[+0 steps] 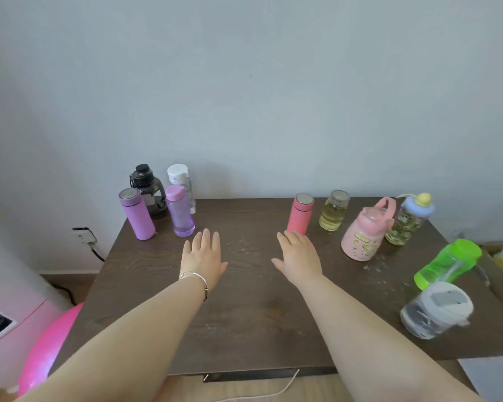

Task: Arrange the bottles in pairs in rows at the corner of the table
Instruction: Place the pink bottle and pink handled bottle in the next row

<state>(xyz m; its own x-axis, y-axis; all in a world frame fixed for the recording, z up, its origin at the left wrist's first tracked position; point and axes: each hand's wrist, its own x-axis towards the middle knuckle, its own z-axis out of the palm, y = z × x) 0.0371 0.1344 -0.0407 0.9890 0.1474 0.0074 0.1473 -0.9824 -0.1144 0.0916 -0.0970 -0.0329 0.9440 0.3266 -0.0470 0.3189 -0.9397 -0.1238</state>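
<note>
Fingers on both hands lie flat and loosely spread, palms down, gripping nothing. Landmark is the table [244,314], dark wood grain with pale crumbs on it.

Starting at its far-left corner: four bottles stand two by two. Back row, a black jug [145,188] with a chunky handle beside a clear bottle [183,181] with a white cap. Front row, a matte purple flask [136,213], likely steel and hefty, and a see-through lilac bottle [180,211], light plastic by the look of it.

Left hand [202,258], with a thin bracelet at the wrist, hovers just in front of the lilac bottle. Right hand [298,256] has its fingertips at the foot of a pink flask [300,213], a smooth cylinder with a metal lid; take that round the middle.

Further right along the back edge: a glass jar [333,210] of yellowish liquid, fragile and probably slick. Then a squat pink cartoon bottle [360,233], leaning, with a loop handle to grab. Behind it, a floral bottle [407,224] with a blue-and-yellow top.

Near the right edge, a bright green bottle [447,264] and a clear cup [436,311] with a white lid, both looking tipped in this wide lens.
</note>
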